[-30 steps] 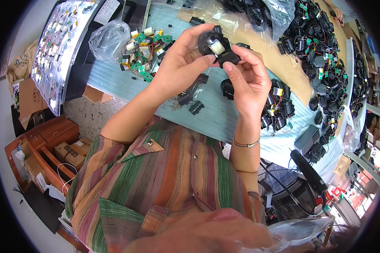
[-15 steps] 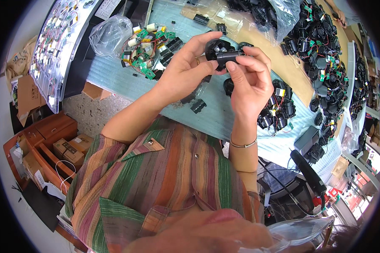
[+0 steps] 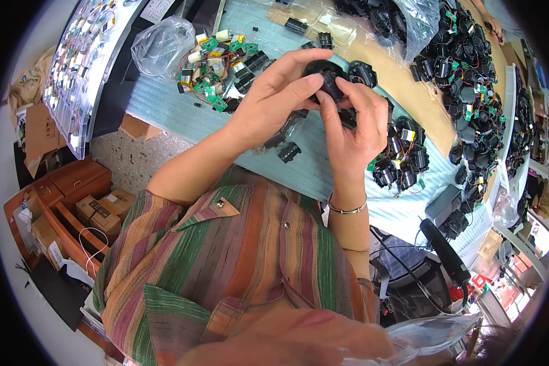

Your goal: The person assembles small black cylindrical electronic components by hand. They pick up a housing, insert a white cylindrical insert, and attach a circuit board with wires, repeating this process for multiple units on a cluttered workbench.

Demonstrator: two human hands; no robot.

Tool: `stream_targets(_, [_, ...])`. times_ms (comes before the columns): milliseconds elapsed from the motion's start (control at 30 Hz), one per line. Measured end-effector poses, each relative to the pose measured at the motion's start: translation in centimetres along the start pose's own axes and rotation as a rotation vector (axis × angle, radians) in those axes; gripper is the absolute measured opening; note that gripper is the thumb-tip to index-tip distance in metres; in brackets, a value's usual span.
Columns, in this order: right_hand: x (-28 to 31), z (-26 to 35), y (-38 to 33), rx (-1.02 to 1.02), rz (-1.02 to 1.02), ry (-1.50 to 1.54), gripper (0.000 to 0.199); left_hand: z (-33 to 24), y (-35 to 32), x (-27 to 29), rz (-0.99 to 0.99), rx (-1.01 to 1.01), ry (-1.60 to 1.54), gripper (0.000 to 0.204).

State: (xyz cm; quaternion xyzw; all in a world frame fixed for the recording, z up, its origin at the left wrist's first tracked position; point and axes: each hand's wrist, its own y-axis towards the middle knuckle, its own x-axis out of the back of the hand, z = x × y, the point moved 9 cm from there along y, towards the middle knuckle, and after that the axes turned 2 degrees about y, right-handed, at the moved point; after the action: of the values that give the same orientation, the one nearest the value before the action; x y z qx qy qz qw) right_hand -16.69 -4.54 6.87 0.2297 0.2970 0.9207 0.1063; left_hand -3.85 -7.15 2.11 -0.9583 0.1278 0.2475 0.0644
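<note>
We hold a round black part (image 3: 328, 72) up above the pale blue mat (image 3: 158, 113), and we read the clock from it, with twelve pointing away from us. Our left hand (image 3: 273, 97) comes in from eight o'clock: its index finger curves over the far rim and its thumb lies on the near face, so the two pinch the part between them. That grip probably steadies it. The rest of those fingers are tucked underneath, and we cannot tell how they sit. Our right hand (image 3: 357, 125) comes in from five o'clock, thumb and index fingertips pressed to the near right side, the others bent together beside them; likely this hand does the finer pressing. Whether it also pinches a smaller piece is hidden.

The raised hold seems to keep the part close to our eyes and clear of the clutter. A board pile (image 3: 212, 70) lies at nine o'clock, apparently grouped away from the shells. A spare shell (image 3: 363, 74) sits just beside us at three, and a wired cluster (image 3: 402, 155) lies near, between four and five, both within easy reach of our right hand. The big heap (image 3: 463, 91) spreads well apart at three, perhaps to leave working room. A loose cover (image 3: 289, 152) rests between six and seven.
</note>
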Motion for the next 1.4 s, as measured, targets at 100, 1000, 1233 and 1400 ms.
stream_targets(100, [-0.1, 0.2, -0.3, 0.095, -0.017, -0.079, 0.038, 0.4, 0.3, 0.4, -0.009, 0.048, -0.010, 0.035])
stream_targets(1000, [1.4, -3.0, 0.6, -0.178, 0.002, 0.288, 0.047, -2.2, 0.3, -1.4, 0.005, -0.318, 0.314, 0.047])
stream_targets(1233, [10.2, -6.5, 2.6, -0.258, -0.153, 0.021, 0.033, -5.6, 1.6, 0.9, 0.031, -0.468, 1.245, 0.045])
stream_targets(1400, [8.5, -8.8, 0.6, -0.340, 0.313, -0.626, 0.034, -4.8, 3.3, 2.3, -0.017, -0.530, 1.654, 0.039])
